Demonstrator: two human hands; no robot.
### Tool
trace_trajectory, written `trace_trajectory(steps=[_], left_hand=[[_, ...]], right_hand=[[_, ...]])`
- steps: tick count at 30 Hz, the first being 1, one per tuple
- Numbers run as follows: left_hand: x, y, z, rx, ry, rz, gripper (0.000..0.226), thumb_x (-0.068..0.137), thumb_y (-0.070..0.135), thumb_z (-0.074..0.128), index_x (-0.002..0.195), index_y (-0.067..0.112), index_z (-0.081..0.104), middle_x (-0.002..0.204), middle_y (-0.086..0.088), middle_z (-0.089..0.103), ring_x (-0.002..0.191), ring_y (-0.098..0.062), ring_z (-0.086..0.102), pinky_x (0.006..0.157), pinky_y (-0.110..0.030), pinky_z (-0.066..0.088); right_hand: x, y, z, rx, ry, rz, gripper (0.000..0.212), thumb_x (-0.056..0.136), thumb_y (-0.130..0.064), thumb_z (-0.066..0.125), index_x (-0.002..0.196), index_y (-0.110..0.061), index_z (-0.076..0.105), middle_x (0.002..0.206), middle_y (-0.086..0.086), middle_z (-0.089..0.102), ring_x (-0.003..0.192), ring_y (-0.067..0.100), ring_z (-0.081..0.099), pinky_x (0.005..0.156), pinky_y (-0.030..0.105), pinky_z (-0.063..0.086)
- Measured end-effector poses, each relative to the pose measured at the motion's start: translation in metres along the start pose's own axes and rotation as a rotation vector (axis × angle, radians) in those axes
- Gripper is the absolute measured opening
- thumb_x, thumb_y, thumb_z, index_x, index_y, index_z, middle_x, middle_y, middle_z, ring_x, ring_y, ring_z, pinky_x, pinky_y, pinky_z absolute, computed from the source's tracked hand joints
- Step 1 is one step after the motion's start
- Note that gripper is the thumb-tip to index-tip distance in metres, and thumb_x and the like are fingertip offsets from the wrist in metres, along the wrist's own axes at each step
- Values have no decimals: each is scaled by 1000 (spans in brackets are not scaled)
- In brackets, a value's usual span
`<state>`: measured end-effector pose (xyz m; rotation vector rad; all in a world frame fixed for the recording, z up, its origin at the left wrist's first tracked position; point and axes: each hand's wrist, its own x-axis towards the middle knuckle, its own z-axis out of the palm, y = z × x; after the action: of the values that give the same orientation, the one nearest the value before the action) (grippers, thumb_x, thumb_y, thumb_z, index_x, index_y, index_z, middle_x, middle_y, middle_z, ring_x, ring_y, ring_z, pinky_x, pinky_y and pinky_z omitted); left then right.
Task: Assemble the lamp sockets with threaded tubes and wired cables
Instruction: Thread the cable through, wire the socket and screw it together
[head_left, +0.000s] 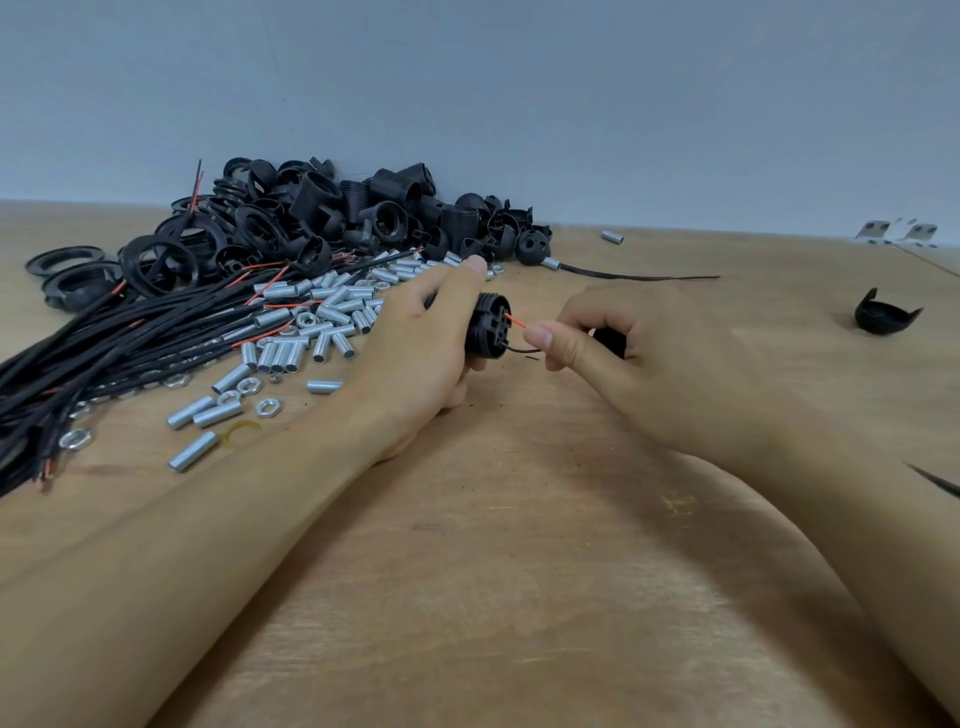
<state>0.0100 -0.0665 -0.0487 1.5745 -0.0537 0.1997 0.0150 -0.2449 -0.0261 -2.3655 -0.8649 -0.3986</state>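
— Where the wooden table runs off to the left, what lies there?

— A bundle of black cables with red wire ends, fanned toward the left edge. Behind them sits a heap of black socket parts against the wall, with loose rings at its left. Just right of the cables, silver threaded tubes and a few hex nuts are scattered.

— And the left hand?

— Its fingers are curled round a black lamp socket, held just above the table near the middle, its slotted end facing right.

— The right hand?

— Thumb and forefinger pinch a red wire that reaches into the socket's end; a black wire runs from the socket to the same fingers. Something dark sits within the curled fingers; I cannot tell what.

— Further right?

— A lone tube near the wall, a single cable lying flat, and a black cap well apart.
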Motion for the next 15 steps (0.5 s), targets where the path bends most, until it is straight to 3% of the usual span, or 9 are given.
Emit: trace_trajectory(steps=[6, 10, 15], left_hand=[[-1, -1, 0, 26, -17, 46, 36, 102, 39, 44, 81, 10, 47, 50, 5, 45, 38, -9, 33, 39, -17, 23], [-2, 0, 1, 95, -16, 81, 36, 91, 48, 46, 72, 17, 45, 52, 7, 44, 39, -10, 36, 38, -19, 25], [-3, -1, 3, 152, 2, 81, 39, 90, 52, 46, 59, 28, 41, 49, 10, 41, 38, -13, 32, 39, -19, 25]], right_hand=[[-2, -2, 0, 139, 0, 71, 33, 97, -33, 58, 71, -16, 67, 52, -31, 51, 53, -7, 50, 52, 9, 33], [-1, -6, -1, 96, -66, 41, 26, 99, -33, 53, 82, -16, 64, 56, -13, 49, 58, 1, 47, 54, 15, 32], [-3, -12, -1, 195, -221, 61, 5, 97, -18, 50, 101, -20, 49, 77, -12, 48, 66, -1, 44, 61, 12, 35]])
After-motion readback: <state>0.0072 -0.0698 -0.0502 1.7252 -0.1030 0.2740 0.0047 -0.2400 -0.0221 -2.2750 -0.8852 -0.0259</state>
